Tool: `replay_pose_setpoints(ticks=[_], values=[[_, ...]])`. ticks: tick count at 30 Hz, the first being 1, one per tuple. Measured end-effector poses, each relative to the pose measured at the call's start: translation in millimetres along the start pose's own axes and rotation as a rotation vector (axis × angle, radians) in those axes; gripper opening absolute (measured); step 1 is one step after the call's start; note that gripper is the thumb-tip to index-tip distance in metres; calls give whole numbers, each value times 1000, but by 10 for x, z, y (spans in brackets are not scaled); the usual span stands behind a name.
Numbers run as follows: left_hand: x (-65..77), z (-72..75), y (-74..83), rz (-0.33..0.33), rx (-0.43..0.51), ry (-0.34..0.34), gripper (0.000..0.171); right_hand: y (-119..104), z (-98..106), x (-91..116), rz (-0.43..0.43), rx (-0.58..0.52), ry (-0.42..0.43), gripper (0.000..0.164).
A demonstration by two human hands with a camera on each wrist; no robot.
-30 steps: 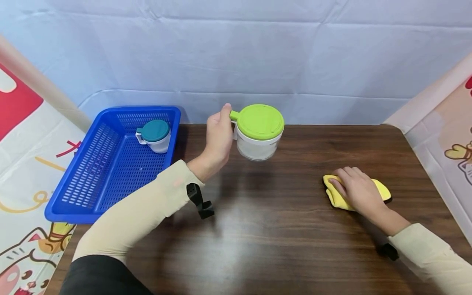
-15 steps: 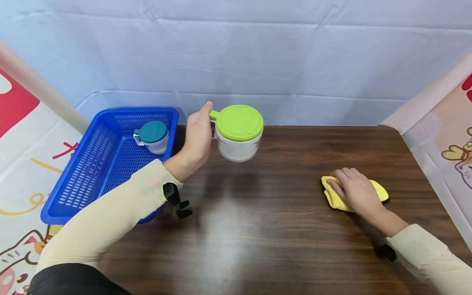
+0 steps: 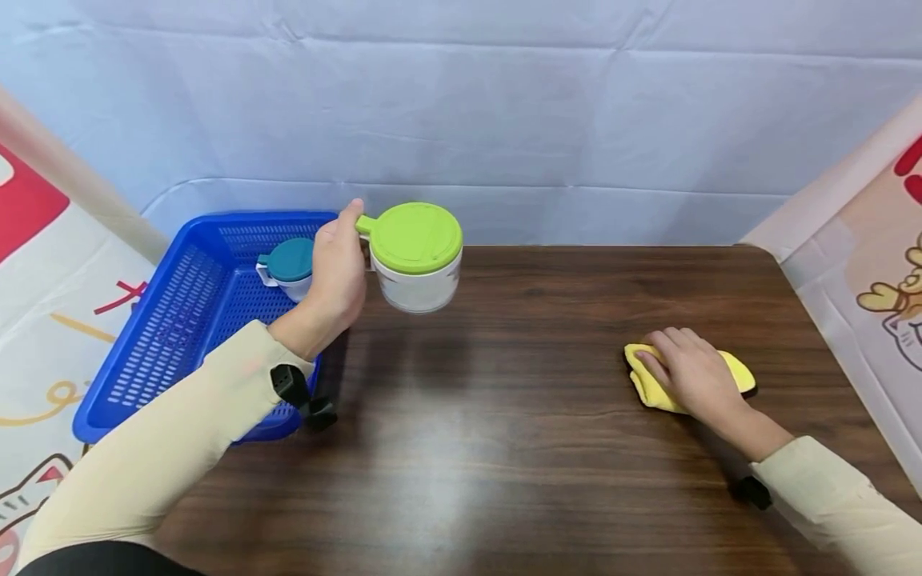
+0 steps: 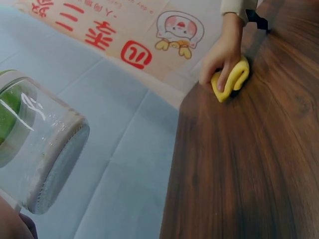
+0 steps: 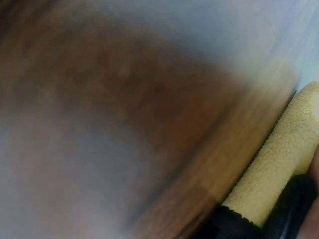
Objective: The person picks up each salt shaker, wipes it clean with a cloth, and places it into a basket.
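My left hand (image 3: pixel 337 276) grips the handle of a clear seasoning jar (image 3: pixel 419 284) with a lime-green lid, held upright above the table beside the basket's right rim. In the left wrist view the glass jar (image 4: pixel 47 144) shows its ridged base. A folded yellow cloth (image 3: pixel 651 390) with dark edging lies on the table at the right, and my right hand (image 3: pixel 699 376) holds it, thumb at its near-left side. Close up in the right wrist view is the fuzzy cloth (image 5: pixel 271 169). Inside the blue basket (image 3: pixel 166 392) stands a second jar (image 3: pixel 290 260) with a teal lid, partly hidden behind my left hand.
The brown wooden table (image 3: pixel 533 448) runs back to a pale blue cloth backdrop (image 3: pixel 461 104). Printed sheets with cartoon figures hang at the left and right sides. My left forearm crosses over the front of the basket.
My left hand has carried the green-lidded jar leftward, from mid-table to beside the basket, and now overlaps the basket in view. The right hand and cloth stay nearly in place.
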State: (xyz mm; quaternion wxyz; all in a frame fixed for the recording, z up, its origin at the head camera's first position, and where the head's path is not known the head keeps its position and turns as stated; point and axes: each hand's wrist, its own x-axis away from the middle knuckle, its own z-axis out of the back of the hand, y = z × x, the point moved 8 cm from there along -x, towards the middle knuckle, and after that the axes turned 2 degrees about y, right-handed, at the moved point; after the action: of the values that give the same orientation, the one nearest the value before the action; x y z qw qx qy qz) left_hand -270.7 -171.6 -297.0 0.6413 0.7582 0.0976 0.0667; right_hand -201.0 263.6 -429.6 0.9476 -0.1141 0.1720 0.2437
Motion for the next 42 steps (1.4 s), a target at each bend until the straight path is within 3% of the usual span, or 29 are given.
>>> replay_pose_setpoints(ticks=[11, 19, 34, 42], values=[[-60, 370, 37, 0, 31, 49, 51, -9, 20, -5, -3, -2, 1, 21], [-79, 657, 111, -4, 105, 44, 50, -4, 5, 0, -6, 1, -6, 21], [-147, 1229, 160, 7, 140, 71, 46, -16, 7, -9, -9, -2, -16, 20], [-193, 1465, 138, 57, 152, 81, 44, -13, 14, -3, -7, -2, -14, 21]])
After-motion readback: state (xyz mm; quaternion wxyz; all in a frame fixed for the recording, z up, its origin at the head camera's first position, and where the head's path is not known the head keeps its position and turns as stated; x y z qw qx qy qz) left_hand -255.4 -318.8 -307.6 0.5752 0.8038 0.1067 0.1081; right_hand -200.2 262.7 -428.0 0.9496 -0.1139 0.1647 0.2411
